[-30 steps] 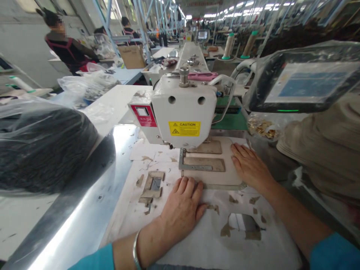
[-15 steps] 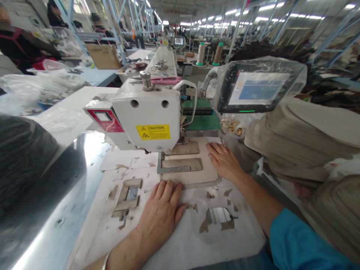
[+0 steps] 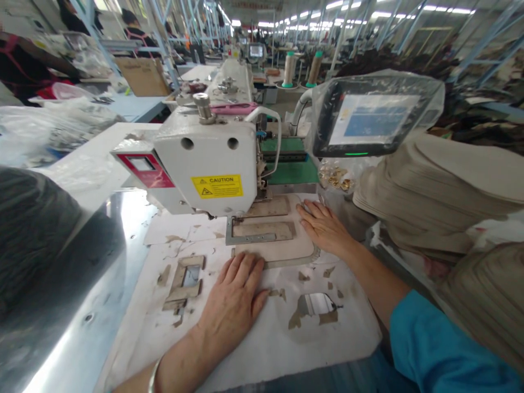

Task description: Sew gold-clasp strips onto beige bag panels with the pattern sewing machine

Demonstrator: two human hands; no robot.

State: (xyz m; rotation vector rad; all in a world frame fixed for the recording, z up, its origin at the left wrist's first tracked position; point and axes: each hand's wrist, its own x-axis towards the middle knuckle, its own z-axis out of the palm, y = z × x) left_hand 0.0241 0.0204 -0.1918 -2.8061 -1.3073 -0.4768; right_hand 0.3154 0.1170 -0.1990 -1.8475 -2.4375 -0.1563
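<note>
A white industrial sewing machine with a yellow caution label stands on the table. Under its head lies a beige fabric piece held beneath a metal clamp frame. My left hand lies flat, fingers together, on the white table cover at the near edge of the fabric piece. Fingers stretched out, my right hand rests flat on the right side of that piece. Neither hand holds anything.
A plastic-wrapped touch screen hangs at the right above stacks of beige fabric. Gold metal parts lie in a bag behind. A dark bundle in plastic fills the left. Other people work at far benches.
The view has swung right and down a little. Both hands stay flat at the fabric piece, the right one slightly further in toward the machine.
</note>
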